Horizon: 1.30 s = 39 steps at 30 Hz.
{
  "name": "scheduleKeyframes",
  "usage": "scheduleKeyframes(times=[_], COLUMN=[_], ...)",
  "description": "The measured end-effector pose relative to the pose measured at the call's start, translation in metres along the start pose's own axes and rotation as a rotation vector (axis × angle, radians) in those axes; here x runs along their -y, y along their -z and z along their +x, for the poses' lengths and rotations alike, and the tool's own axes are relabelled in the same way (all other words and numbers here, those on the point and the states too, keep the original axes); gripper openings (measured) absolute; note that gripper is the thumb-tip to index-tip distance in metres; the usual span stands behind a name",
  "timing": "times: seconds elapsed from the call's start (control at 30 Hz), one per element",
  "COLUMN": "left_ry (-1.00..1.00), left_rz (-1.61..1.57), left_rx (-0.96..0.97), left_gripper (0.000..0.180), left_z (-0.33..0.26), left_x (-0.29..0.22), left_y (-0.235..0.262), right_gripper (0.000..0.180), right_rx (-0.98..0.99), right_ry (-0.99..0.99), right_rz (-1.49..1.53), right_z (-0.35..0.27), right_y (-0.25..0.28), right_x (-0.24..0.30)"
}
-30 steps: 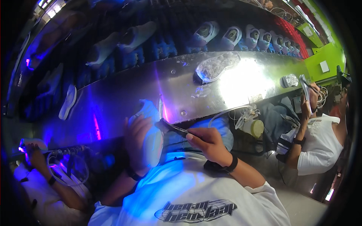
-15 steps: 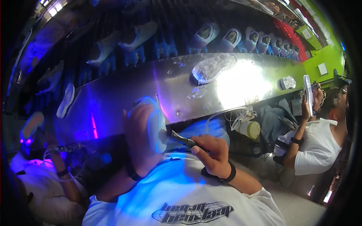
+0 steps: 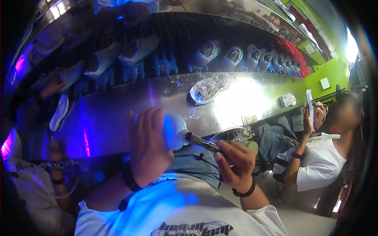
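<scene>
My left hand (image 3: 151, 147) is closed around a white shoe sole (image 3: 176, 131), held up over my lap at the near side of the bench. Palm and fingers cover much of the sole, and blue light falls on it. Between the fingers of my right hand (image 3: 238, 163) is a dark-handled brush (image 3: 206, 144). Its dark tip points left and meets the sole's edge, or comes very close to it; I cannot tell which.
A metal bench (image 3: 130, 106) runs across in front of me, bearing a scrap-filled tray (image 3: 204, 90). Behind it, white shoes (image 3: 139, 51) stand in a row on blue holders (image 3: 165, 67). A loose white sole (image 3: 59, 113) lies left. Co-workers sit on both sides; the right one (image 3: 321, 157) holds a sole.
The sole has turned, its rounded end now toward the brush, and both hands have shifted. The view has tilted up. At far left a co-worker's hand now reaches to a shoe in the row.
</scene>
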<state>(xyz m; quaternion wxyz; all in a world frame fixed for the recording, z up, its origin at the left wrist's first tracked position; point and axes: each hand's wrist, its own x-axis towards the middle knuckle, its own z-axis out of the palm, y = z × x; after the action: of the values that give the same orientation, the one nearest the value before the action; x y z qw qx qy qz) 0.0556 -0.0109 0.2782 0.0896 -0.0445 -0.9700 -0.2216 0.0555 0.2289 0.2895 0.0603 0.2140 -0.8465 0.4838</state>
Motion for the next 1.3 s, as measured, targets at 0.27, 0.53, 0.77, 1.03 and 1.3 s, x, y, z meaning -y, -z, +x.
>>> scheduleKeyframes(times=[0.27, 0.53, 0.77, 1.03, 1.3], left_ry=[-0.059, -0.113, -0.048, 0.042, 0.069], left_rz=[-0.086, -0.219, -0.224, -0.289, -0.47], left_rx=[0.004, 0.035, 0.211, 0.433, 0.232], left_gripper=[0.077, 0.068, 0.07, 0.069, 0.106], left_z=[0.025, 0.049, 0.064, 0.077, 0.048], left_x=[0.024, 0.051, 0.061, 0.082, 0.145], left_y=[0.008, 0.01, 0.021, 0.027, 0.0], right_gripper=[0.024, 0.025, 0.027, 0.024, 0.028], right_rx=[0.072, 0.0, 0.02, 0.076, 0.126], right_ry=[-0.068, 0.002, -0.084, -0.241, -0.46], right_rz=[0.248, 0.459, 0.531, 0.51, 0.47], right_z=[0.036, 0.051, 0.041, 0.017, 0.009], right_y=[-0.017, -0.069, -0.096, -0.112, -0.109], right_x=[-0.032, -0.064, -0.078, -0.086, -0.077])
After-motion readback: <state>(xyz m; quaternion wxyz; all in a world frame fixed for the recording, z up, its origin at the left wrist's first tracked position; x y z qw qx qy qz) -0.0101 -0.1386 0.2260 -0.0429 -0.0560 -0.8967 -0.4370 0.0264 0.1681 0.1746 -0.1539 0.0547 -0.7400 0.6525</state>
